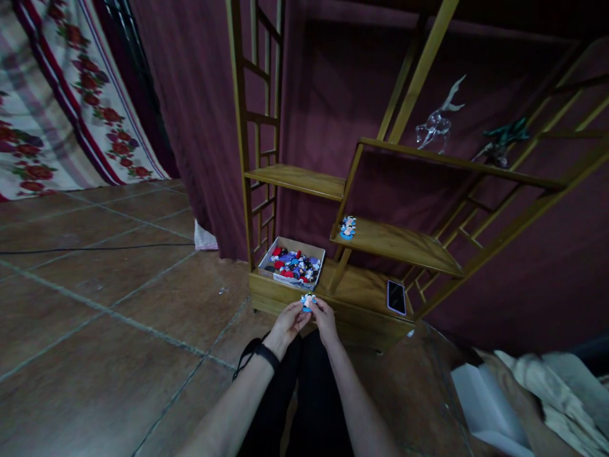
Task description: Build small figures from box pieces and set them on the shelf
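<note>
Between my two hands, low in front of the wooden shelf unit, is a small blue and white figurine with a blue base. My left hand grips it from the left, fingers closed on its side. From the right, the fingers of my right hand pinch the same piece. Just beyond them, a shallow cardboard box full of red, black, purple and white figurines rests on the bottom shelf. Similar blue and white figurines stand close together at the left end of the middle shelf.
A phone lies on the bottom shelf at the right. Higher up stand a clear glass deer and a dark green ornament. A white box and cloth are at lower right. A black cable crosses the tiled floor.
</note>
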{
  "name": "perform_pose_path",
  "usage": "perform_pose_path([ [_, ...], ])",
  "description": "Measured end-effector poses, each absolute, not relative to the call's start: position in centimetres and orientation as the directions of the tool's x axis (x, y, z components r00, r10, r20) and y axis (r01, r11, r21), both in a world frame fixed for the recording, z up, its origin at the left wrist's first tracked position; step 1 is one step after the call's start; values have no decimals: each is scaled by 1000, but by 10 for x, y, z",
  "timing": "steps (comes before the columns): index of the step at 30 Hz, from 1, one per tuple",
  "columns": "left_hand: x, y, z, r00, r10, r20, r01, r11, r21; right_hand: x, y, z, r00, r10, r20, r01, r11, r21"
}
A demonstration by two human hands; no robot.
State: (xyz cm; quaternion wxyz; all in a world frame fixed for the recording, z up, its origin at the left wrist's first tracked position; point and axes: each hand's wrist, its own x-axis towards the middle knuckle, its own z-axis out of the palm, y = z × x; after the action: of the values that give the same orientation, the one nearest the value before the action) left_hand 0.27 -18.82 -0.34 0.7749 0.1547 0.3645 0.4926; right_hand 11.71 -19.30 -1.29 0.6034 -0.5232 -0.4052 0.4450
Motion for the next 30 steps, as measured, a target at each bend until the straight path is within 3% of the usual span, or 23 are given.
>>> perform_pose_path([
  [10, 11, -174, -10, 351, 835, -424, -649, 544, 533, 118, -188, -19, 290, 951, 109, -39, 125, -991],
  [16, 5, -176, -7, 319, 851, -416, -713, 505, 486, 116, -190, -19, 268, 962, -49, -300, 35, -953],
  [19, 2, -175, -7, 337, 844, -418, -715, 518, 470, 116, -194, -17, 271, 961, -57, -341, 41, -939],
  [30, -3, -175, -9, 372, 852, -368, -657, 521, 544, 116, -203, -10, 246, 969, 17, -211, 70, -975],
])
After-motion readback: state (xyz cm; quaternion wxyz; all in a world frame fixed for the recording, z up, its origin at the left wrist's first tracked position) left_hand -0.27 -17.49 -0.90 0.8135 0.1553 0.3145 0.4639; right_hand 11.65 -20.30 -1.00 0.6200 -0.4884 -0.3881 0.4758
